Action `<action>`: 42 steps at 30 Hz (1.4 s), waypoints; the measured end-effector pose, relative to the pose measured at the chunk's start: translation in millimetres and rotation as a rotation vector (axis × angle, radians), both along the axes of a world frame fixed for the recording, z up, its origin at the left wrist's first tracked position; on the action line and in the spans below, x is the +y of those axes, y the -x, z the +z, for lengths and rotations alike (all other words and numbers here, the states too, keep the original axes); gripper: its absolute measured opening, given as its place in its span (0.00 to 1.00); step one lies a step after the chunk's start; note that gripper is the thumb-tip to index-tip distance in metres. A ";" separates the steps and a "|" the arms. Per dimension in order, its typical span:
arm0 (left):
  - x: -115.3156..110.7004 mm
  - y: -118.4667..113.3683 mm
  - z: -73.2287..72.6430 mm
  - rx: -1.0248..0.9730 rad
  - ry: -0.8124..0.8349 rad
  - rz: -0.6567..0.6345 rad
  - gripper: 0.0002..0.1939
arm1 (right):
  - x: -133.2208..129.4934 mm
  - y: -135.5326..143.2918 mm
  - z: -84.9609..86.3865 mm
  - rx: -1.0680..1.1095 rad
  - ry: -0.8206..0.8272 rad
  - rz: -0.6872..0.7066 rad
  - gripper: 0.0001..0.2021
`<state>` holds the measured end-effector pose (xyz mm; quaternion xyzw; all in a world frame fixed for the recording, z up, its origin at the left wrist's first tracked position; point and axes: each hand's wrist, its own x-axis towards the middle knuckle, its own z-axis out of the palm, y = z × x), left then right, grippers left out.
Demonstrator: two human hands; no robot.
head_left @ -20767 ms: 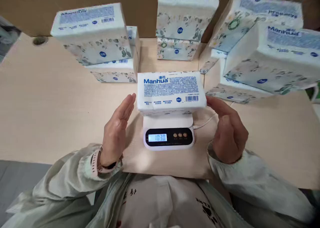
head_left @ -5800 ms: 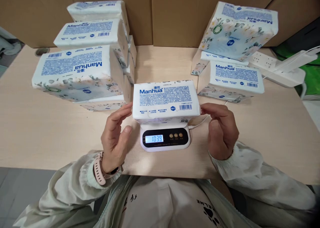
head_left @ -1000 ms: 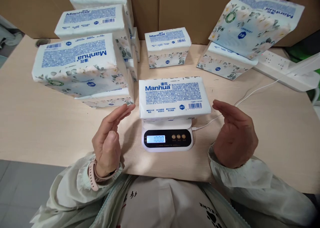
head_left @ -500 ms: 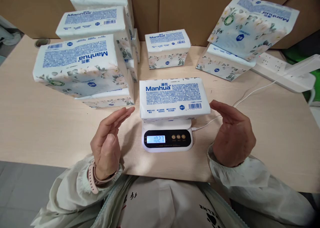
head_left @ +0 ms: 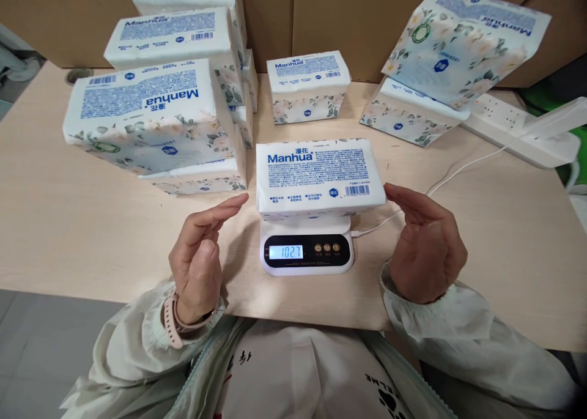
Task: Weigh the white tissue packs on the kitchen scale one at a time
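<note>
A white and blue tissue pack (head_left: 321, 177) lies flat on a white digital scale (head_left: 308, 266), whose lit display reads about 102.7. My left hand (head_left: 202, 254) is just left of the pack, fingers stretched out and a small gap from it. On the other side, my right hand (head_left: 426, 248) has its fingers extended, the tips at or very near the pack's right end; I cannot tell if they touch. Neither hand holds anything. The pack hides most of the scale's plate.
Stacked tissue packs (head_left: 147, 113) stand at the left, and a single pack (head_left: 308, 88) sits behind the scale. At the right, one pack (head_left: 463, 46) leans on another (head_left: 413, 113). A power strip (head_left: 513, 125) and white cable (head_left: 463, 168) lie beside them. Cardboard boxes (head_left: 339, 27) line the back.
Almost nothing differs. The whole view has shifted very slightly; both hands keep their places beside the pack, and the display reading looks the same.
</note>
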<state>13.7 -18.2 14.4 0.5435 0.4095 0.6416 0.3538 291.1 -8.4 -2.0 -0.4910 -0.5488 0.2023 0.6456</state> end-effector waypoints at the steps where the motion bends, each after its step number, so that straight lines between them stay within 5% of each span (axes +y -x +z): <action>1: 0.0 0.0 -0.3 -0.002 -0.001 -0.001 0.15 | 0.2 0.5 -0.4 0.008 -0.007 0.002 0.17; 20: -0.3 0.8 0.5 0.062 -0.014 0.047 0.14 | 8.0 -5.4 -10.8 0.132 -0.074 0.042 0.15; 32: 5.3 4.4 -12.7 0.054 -0.091 0.049 0.15 | 2.1 -2.1 -4.0 0.065 0.003 0.034 0.16; 42: -8.3 -1.2 -3.1 0.027 0.011 0.050 0.15 | 8.4 -8.4 -14.6 0.118 -0.001 0.072 0.16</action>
